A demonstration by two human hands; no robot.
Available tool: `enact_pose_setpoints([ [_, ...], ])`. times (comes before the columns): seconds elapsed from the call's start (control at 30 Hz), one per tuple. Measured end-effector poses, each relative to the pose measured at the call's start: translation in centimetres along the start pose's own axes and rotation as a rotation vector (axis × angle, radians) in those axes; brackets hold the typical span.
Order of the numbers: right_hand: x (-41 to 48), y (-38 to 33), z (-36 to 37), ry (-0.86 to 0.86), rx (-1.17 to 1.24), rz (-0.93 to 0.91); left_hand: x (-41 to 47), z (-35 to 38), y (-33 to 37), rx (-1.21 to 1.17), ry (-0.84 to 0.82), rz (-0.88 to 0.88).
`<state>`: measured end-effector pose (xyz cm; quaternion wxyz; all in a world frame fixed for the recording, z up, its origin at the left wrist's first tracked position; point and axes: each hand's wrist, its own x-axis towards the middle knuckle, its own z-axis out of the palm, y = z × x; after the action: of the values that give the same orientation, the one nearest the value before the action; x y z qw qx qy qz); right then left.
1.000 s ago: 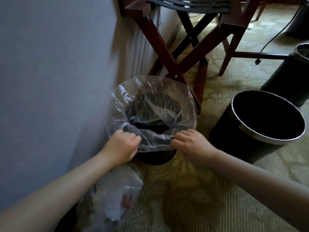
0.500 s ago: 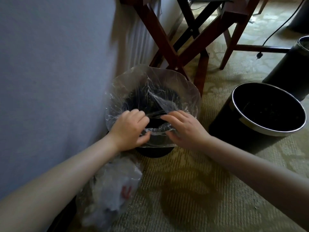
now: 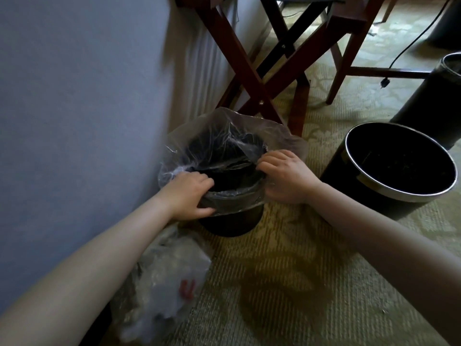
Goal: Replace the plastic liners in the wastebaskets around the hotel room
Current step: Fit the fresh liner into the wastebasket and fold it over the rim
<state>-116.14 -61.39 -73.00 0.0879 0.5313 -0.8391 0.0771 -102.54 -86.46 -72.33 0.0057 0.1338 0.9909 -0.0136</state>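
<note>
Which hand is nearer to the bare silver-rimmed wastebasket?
Right. The right hand holds the liner edge just beside that wastebasket; the left hand holds the liner's opposite side, by the wall.

One wide-angle view comes from a camera worn on the person's head, facing forward and steeply down at the carpeted floor [image 3: 299, 283]. It sits close. Both forearms enter from the bottom corners and converge mid-frame, where the left hand [image 3: 189, 196] and right hand [image 3: 284, 176] grip the clear liner [image 3: 224, 136] of a wastebasket [image 3: 229, 223] just below the lens. The wall [image 3: 74, 121] fills the left side and recedes toward the top edge, where the crossed legs of a wooden stand [image 3: 249, 71] are cut off. A second wastebasket [image 3: 399, 193] sits near the right edge, which crops a third wastebasket [image 3: 429, 96]. The bottom edge crops a crumpled bag [image 3: 169, 278].
</note>
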Motion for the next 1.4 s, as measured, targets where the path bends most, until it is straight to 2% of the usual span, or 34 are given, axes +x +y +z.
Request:
enact_pose_setpoints([
  [0.1, 0.5, -1.3, -1.0, 0.253, 0.105, -0.027, 0.4, -1.3, 0.9, -0.045, 0.324, 0.061],
  [0.17, 1.7, -2.4, -1.6, 0.438, 0.123, 0.004, 1.8, -2.3, 1.3, -0.066, 0.531, -0.015],
  [0.27, 4.4, -3.4, -1.9, 0.503, 0.108, 0.067, 4.2, -3.2, 1.4, -0.084, 0.619, -0.165],
  [0.37, 6.9, -3.5, -2.1, 0.313, 0.113, 0.216, 5.7, -3.0, 0.6, -0.103, 0.55, -0.339],
  [0.43, 8.1, -3.2, -1.6, 0.166, 0.12, 0.324, 6.3, -2.5, -0.3, -0.102, 0.431, -0.444],
  [0.53, 9.7, -2.3, -0.3, 0.05, 0.125, 0.419, 7.2, -1.6, -2.1, -0.131, 0.252, -0.569],
  [0.67, 11.6, -0.4, 0.7, -0.088, 0.176, 0.511, 9.6, -0.6, -4.5, -0.15, 0.092, -0.564],
  [0.73, 12.3, 0.9, 1.1, -0.15, 0.241, 0.551, 11.1, -0.3, -5.8, -0.244, 0.05, -0.556],
  [0.8, 12.7, 2.2, 1.3, -0.205, 0.405, 0.603, 12.2, -0.2, -6.8, -0.394, 0.023, -0.561],
  [0.93, 12.8, 4.2, 2.1, -0.217, 1.007, 0.777, 13.7, -0.3, -8.1, -0.645, -0.036, -0.6],
  [1.07, 12.0, 5.3, 3.5, -0.266, 1.381, 0.933, 14.3, 0.6, -9.6, -0.776, -0.13, -0.759],
  [1.13, 11.1, 5.7, 4.1, -0.24, 1.338, 1.032, 13.6, 1.3, -10.1, -0.852, -0.148, -0.835],
  [1.3, 8.3, 5.5, 4.1, -0.254, 1.304, 1.094, 10.5, 3.5, -11.8, -1.13, -0.239, -0.962],
  [1.37, 8.1, 4.7, 3.5, -0.19, 1.31, 1.105, 9.6, 4.0, -11.5, -1.14, -0.162, -0.969],
  [1.4, 8.2, 4.3, 2.9, -0.125, 1.32, 1.113, 9.2, 3.4, -10.7, -1.073, -0.082, -0.947],
])
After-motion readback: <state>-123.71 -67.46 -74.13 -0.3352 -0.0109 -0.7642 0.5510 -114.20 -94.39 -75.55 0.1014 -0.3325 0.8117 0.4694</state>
